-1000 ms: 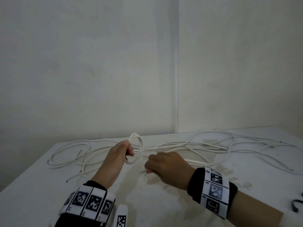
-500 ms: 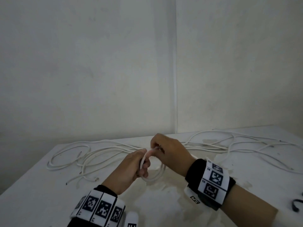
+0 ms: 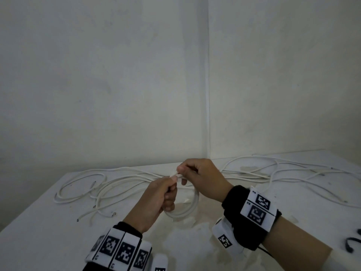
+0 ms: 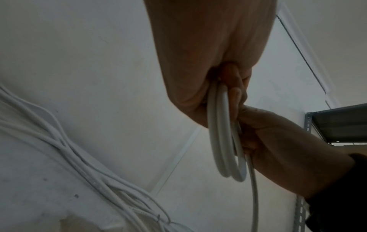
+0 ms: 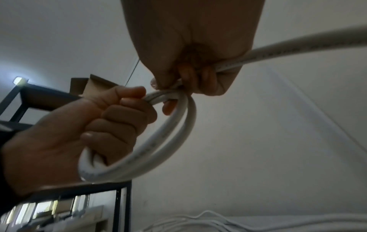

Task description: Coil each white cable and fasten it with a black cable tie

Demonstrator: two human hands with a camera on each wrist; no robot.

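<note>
above the near middle of the white tabletop (image 3: 48, 222), both hands meet at a small coil (image 3: 187, 209) of white cable. the left hand (image 3: 156, 198) is clenched round the coil's left side, its loops running through the fist. the right hand (image 3: 203, 178) pinches the cable at the top of the coil between thumb and fingers, and a strand leaves that hand toward the right. more loose white cables (image 3: 93, 190) lie spread over the tabletop behind the hands, along the wall. a black cable tie (image 3: 351, 245) lies at the right edge, well apart from the hands.
</note>
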